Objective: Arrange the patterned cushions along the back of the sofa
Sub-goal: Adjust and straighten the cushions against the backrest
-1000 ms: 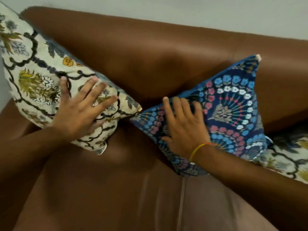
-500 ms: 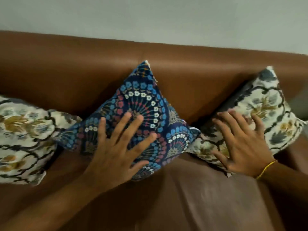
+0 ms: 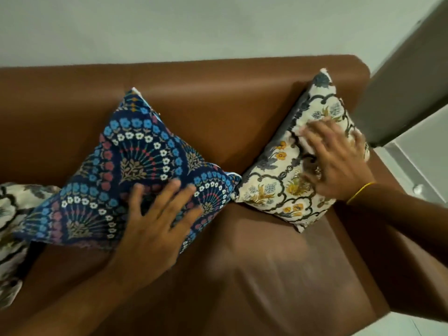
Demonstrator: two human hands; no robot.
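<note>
A navy cushion with blue and pink flower fans (image 3: 135, 161) leans corner-up against the backrest of the brown leather sofa (image 3: 218, 98). My left hand (image 3: 157, 219) lies flat on its lower right part, fingers spread. To the right, a cream floral cushion (image 3: 286, 185) leans corner-up near the sofa's right end; my right hand (image 3: 337, 158), with a yellow wrist band, presses flat on it. A second cream floral cushion (image 3: 12, 229) shows at the left edge, partly under the navy one.
The sofa's right armrest (image 3: 397, 251) runs under my right forearm. A grey wall corner (image 3: 397, 93) and pale floor (image 3: 421, 166) lie just beyond it. The brown seat (image 3: 266, 263) spreads in front of the cushions.
My view has swung to the right. Both hands have left the left cream and navy cushions; the left now rests on the navy one, the right on the right cream one.
</note>
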